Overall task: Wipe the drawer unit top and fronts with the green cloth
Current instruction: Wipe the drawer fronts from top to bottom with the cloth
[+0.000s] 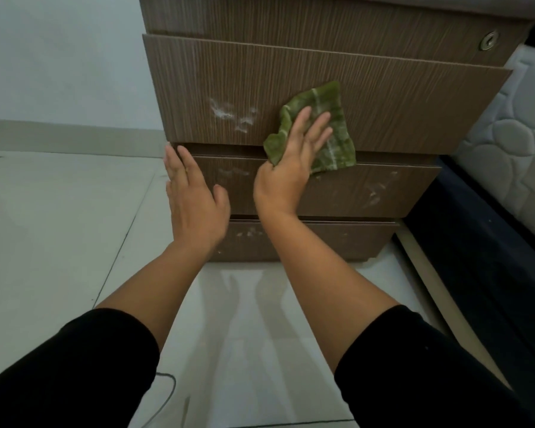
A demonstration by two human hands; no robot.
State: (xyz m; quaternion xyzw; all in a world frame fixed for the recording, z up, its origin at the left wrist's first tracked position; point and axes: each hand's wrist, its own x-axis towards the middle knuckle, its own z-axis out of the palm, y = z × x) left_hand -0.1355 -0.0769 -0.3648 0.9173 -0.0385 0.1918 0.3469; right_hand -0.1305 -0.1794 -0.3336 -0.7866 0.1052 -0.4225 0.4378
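Note:
The brown wood-grain drawer unit [383, 100] stands in front of me with several drawer fronts stacked. White smudges [229, 114] mark the second front, and fainter ones show on the lower fronts. My right hand [291, 168] presses the green checked cloth [331, 131] flat against the lower edge of the second front, with the thumb pinching the cloth's left corner. My left hand [192, 199] is open, fingers together, resting against the left end of the third drawer front. A round metal lock [488, 41] sits on the top front at the right.
A quilted white mattress [513, 140] on a dark bed base [476, 242] lies right beside the unit. Pale floor tiles [59, 211] spread to the left and below. A thin dark cable [167, 393] curls on the floor near my left sleeve.

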